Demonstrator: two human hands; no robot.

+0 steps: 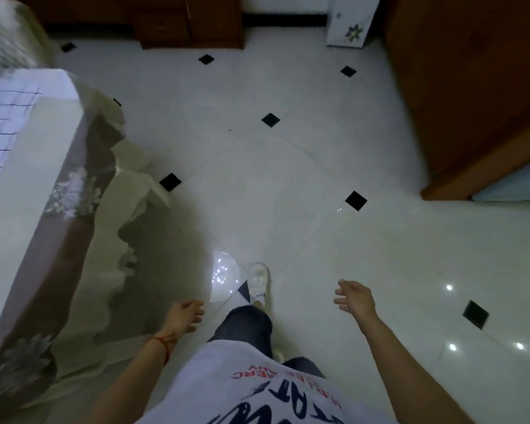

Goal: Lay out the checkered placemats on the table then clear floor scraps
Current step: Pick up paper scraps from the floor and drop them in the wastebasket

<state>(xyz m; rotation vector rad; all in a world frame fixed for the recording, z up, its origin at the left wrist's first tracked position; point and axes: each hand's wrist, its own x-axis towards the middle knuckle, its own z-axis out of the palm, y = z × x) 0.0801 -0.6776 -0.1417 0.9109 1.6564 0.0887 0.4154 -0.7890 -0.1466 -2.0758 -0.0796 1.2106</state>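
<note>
Both hands empty, fingers loose and spread: left hand [184, 315] low near surface [28, 179] edge, right hand [354, 296] out over floor [288, 166]. Checkered placemat [3, 123] lies on surface, far left, well apart from hands.

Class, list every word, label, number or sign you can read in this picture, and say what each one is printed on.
Red print on the white T-shirt: seen upside down and blurred; only "AERC" can be guessed at.
Large dark blue lettering on the same T-shirt: cut off by the frame edge, not readable.
White cabinet: a flower picture, no words.
No other text shows.
</note>
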